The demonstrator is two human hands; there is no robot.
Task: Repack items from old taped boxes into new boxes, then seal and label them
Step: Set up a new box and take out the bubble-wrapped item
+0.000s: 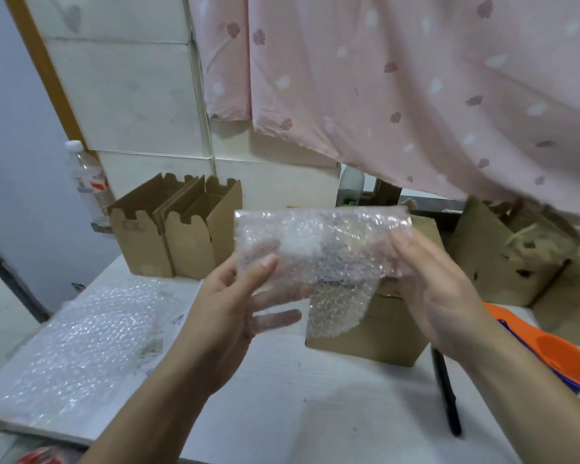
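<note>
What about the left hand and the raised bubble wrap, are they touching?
Touching. Head view shows the left hand pinching the bubble wrap, thumb in front, fingers behind.

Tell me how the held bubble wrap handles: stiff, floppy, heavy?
Probably floppy: the bubble wrap droops in a loose flap between the left hand and right hand. Likely very light: thumb pinches alone hold it. Glossy film, so maybe slippery.

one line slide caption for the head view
A person's left hand and right hand hold a bubble wrap sheet over a cardboard box on a white table.
</note>
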